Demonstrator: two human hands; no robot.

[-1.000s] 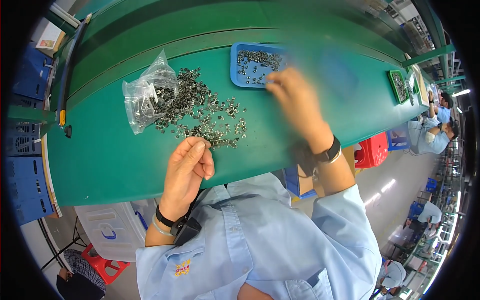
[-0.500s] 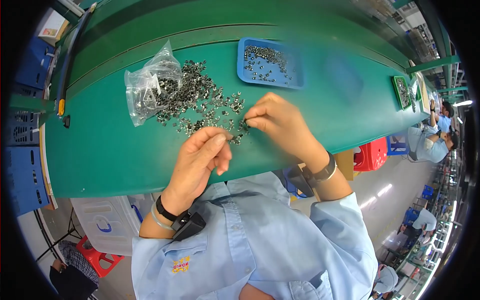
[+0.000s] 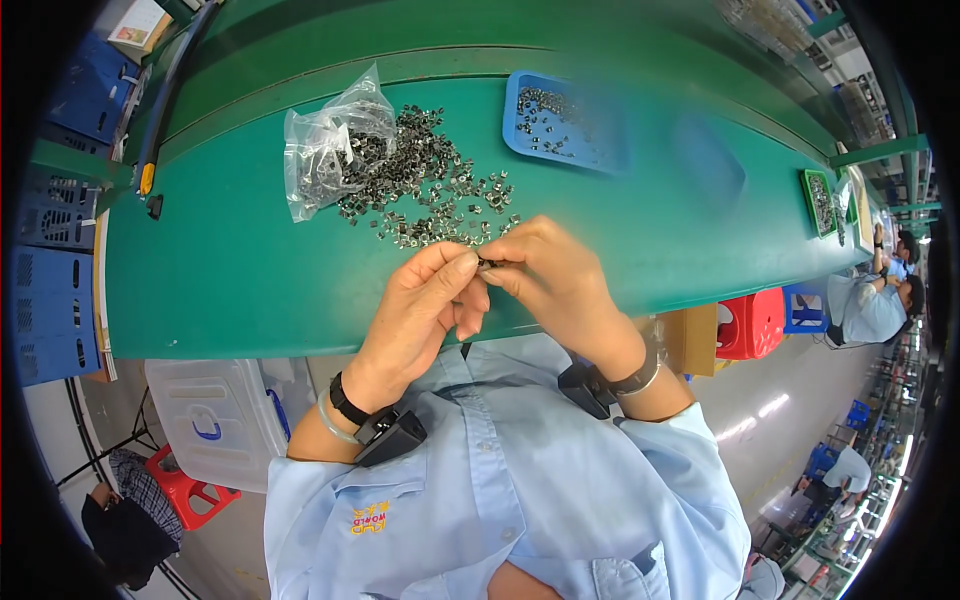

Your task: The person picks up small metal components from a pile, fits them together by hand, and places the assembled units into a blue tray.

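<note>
Near the front of the green table (image 3: 250, 290), my left hand (image 3: 420, 305) and my right hand (image 3: 560, 285) meet at the fingertips. Both are closed in a pinch. A tiny dark metal part (image 3: 486, 264) shows between them, held by the right thumb and forefinger. Whatever the left fingertips grip is too small to make out. Just beyond the hands spreads a loose pile of small dark and silvery metal parts (image 3: 415, 165). Some of these lie in and under a clear plastic bag (image 3: 318, 165) at the pile's left.
A blue tray (image 3: 512, 105) with similar parts scattered in it stands at the back, right of the pile. Farther right is a green tray (image 3: 808, 190). Red stools (image 3: 750, 325) and a lidded clear box (image 3: 205, 415) are below the table edge. People in light blue work at the far right.
My right hand has come left and nearer to me, away from the pile, and now meets my left hand. The whole view has shifted slightly.
</note>
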